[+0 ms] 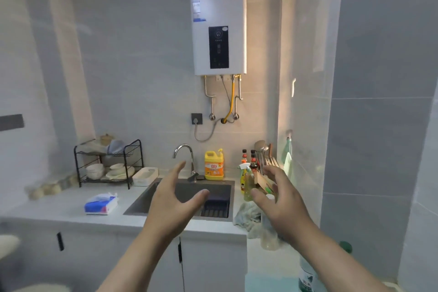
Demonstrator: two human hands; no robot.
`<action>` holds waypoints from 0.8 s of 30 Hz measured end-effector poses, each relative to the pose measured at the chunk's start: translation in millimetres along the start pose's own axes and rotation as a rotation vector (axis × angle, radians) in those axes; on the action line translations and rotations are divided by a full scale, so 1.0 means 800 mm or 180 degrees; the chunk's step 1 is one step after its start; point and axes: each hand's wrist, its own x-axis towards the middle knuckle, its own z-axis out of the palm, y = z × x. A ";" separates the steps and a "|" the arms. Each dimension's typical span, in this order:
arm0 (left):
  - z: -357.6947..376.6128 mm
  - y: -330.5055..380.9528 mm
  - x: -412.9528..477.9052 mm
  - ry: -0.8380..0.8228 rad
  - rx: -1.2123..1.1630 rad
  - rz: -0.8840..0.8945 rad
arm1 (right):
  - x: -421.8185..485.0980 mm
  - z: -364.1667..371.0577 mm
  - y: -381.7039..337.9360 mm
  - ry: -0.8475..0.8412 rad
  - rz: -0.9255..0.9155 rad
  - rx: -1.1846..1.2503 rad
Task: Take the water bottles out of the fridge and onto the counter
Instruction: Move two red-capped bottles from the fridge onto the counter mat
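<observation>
Both hands are free. The left hand (170,199) is raised over the sink (221,185) with fingers straight and thumb spread wide. The right hand (277,199) is up beside it with fingers loosely bent, gripping nothing. A wooden holder (260,180) seen past its fingers appears to stand behind it, not in it. The palms face each other with a gap between them.

No fridge is in view and no water bottles stand on the counter (71,208), so the fetching looks not yet begun. Which way the fridge lies from the hands cannot be told. It is probably out of frame, and the person would likely have to turn before either hand can reach it. One upright bottle (308,272) with a green cap shows low at the near right, below the counter's end and nearer the right hand. It is blurred, and whether it is one of the water bottles cannot be told.

The sink holds a dark slatted basket (216,204) at its right side. A rack (77,163) at the far left of the counter holds bowls (94,170) and plates on its lower tier. A ladle (260,146) stands among utensils at the far right. A tissue pack (102,204) lies left of the sink, and the bare stretch around it looks the likeliest place for bottles. Yellow detergent (214,166) stands behind the sink beside the tap (184,152), and a cloth (248,216) is bunched at the counter's near right corner
</observation>
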 end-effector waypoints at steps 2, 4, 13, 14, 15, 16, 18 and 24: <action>-0.033 0.010 -0.008 0.0157 0.0086 -0.0027 | 0.002 0.021 -0.025 -0.0060 -0.0190 0.0070; -0.073 0.020 -0.021 0.0366 0.0183 -0.0029 | 0.003 0.044 -0.057 -0.0231 -0.0416 0.0161; -0.228 0.124 -0.137 0.1438 0.1092 -0.0058 | -0.039 0.112 -0.204 -0.1050 -0.1235 0.1172; -0.243 0.138 -0.155 0.1546 0.1188 -0.0065 | -0.049 0.117 -0.222 -0.1117 -0.1338 0.1305; -0.258 0.153 -0.176 0.1639 0.1280 -0.0067 | -0.062 0.123 -0.240 -0.1170 -0.1430 0.1420; -0.273 0.169 -0.197 0.1737 0.1396 -0.0078 | -0.077 0.130 -0.259 -0.1245 -0.1505 0.1547; -0.303 0.199 -0.241 0.1940 0.1625 -0.0063 | -0.109 0.144 -0.298 -0.1452 -0.1681 0.1840; -0.400 0.293 -0.378 0.2726 0.2028 0.0035 | -0.224 0.174 -0.433 -0.2079 -0.2121 0.2677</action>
